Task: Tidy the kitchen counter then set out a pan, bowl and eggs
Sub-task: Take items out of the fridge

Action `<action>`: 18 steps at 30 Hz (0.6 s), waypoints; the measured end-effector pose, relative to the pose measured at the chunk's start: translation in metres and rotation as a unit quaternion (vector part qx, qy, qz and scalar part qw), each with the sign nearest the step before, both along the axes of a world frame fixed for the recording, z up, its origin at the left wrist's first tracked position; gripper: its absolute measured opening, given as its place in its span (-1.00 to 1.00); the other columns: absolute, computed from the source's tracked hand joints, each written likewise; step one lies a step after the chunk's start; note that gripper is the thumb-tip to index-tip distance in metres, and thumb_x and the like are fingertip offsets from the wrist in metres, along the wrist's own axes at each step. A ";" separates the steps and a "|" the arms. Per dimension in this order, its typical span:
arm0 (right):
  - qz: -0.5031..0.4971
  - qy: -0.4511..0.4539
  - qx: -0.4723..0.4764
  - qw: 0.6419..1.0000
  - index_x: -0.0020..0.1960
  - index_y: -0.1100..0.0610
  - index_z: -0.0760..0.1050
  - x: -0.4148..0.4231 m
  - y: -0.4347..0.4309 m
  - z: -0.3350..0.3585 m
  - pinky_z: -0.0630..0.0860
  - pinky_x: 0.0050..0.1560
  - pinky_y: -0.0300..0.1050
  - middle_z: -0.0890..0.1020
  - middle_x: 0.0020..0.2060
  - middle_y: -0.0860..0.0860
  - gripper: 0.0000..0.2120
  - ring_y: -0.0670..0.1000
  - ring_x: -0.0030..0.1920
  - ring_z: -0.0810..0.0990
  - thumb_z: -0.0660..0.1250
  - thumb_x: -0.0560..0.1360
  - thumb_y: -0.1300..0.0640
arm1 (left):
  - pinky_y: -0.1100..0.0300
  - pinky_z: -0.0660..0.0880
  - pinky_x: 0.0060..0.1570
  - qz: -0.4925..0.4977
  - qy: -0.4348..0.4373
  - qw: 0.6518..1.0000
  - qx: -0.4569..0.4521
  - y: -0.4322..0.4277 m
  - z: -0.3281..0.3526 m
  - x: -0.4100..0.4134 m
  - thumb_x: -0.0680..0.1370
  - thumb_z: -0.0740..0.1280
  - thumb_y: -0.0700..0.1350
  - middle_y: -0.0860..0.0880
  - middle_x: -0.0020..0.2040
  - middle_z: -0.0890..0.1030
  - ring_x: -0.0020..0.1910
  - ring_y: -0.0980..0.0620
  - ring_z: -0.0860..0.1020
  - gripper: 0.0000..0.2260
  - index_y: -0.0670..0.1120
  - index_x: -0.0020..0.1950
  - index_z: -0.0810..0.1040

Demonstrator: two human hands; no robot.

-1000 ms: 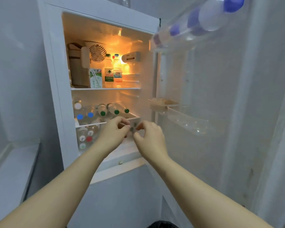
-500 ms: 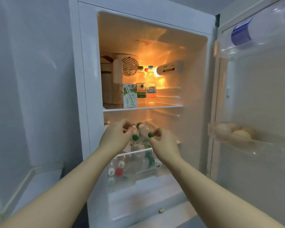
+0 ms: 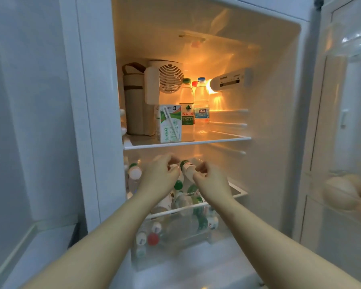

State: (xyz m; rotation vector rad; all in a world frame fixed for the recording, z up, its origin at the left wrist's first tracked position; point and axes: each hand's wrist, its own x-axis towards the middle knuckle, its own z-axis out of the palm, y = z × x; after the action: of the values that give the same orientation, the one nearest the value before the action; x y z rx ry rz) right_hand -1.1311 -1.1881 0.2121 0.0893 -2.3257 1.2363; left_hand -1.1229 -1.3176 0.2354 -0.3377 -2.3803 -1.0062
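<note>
The fridge [image 3: 96, 122] stands open with its light on. My left hand [image 3: 158, 176] and my right hand [image 3: 211, 182] reach in under the glass shelf [image 3: 217, 140], close together with the fingers curled. Between them lies a small green-and-white bottle [image 3: 187, 168], on top of a pile of bottles [image 3: 188, 201] lying on their sides; each hand grips one end of it. Pale eggs [image 3: 342, 190] sit blurred in a clear tray on the open door at the right. No pan or bowl is in view.
On the upper shelf stand a milk carton [image 3: 168, 124], two water bottles [image 3: 187, 107], a beige bag [image 3: 133, 101] and a white fan unit [image 3: 169, 77]. A lower clear drawer [image 3: 175, 232] holds more bottles. The open door [image 3: 346, 122] is close on the right.
The view has moved closer and to the right, so the fridge interior fills the frame. Both hands have risen from the drawer front to the bottle pile, staying close together.
</note>
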 end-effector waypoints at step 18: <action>-0.139 0.091 0.059 0.984 0.08 0.08 0.49 0.084 0.079 0.063 0.36 -0.17 -0.22 0.51 -0.08 -0.06 -0.83 -0.04 -0.08 0.45 0.23 0.50 0.14 | 0.08 0.48 0.09 -0.241 0.010 0.966 0.097 0.100 0.030 0.018 0.55 0.27 -0.12 0.11 -0.06 0.55 0.00 0.06 0.50 -0.90 0.05 0.03 0.51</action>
State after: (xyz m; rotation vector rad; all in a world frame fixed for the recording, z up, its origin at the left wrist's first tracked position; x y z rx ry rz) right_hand -1.0469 -1.1092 0.2755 -0.0777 -2.1633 0.9130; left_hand -1.1053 -1.2173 0.2658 -0.8751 -2.1995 -1.4291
